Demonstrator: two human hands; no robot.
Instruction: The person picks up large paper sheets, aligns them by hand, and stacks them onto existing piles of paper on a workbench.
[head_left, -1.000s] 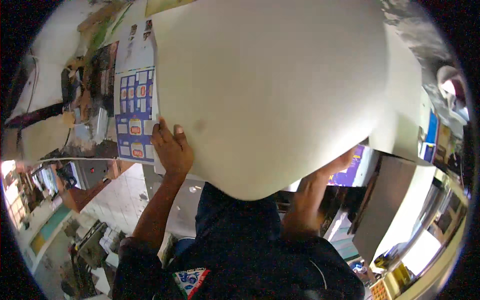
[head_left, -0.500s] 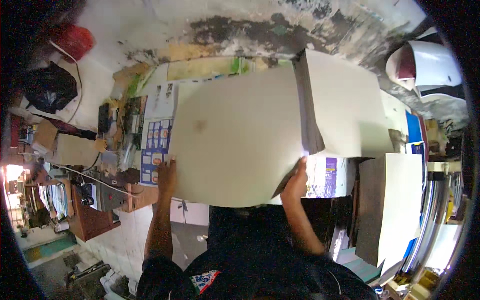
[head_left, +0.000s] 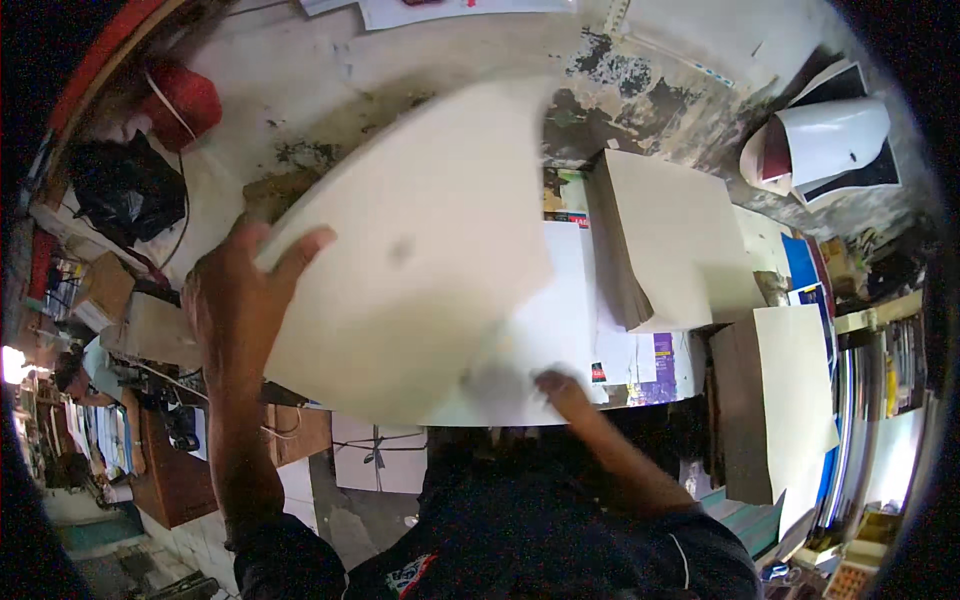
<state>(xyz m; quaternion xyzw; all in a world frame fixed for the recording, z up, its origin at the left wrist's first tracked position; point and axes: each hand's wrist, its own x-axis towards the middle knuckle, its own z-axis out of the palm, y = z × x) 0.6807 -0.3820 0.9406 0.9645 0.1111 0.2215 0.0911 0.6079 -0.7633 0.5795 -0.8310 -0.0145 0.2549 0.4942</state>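
A large cream sheet [head_left: 400, 200] with a dark smudge is raised and curved in front of me, blurred along its far and right edges. At its left edge my left hand [head_left: 240, 300] grips it, thumb on the face and the other fingers partly hidden behind. My right hand [head_left: 560, 390] is close to the table's front edge, by the sheet's lower right part; motion smears its fingers. Beneath the raised sheet a white sheet [head_left: 565, 290] shows, lying flat.
A thick stack of cream sheets [head_left: 670, 240] stands to the right against the stained wall [head_left: 680, 120]. Nearer on the right is another tall stack [head_left: 790, 390]. Rolled sheets [head_left: 830, 145] lie at the far right; a black plastic bag [head_left: 130, 190] sits at the left.
The cream sheet has gone from lying flat to raised and bent, uncovering white paper. My left hand has moved up and left with its edge; my right hand has moved down and slightly left.
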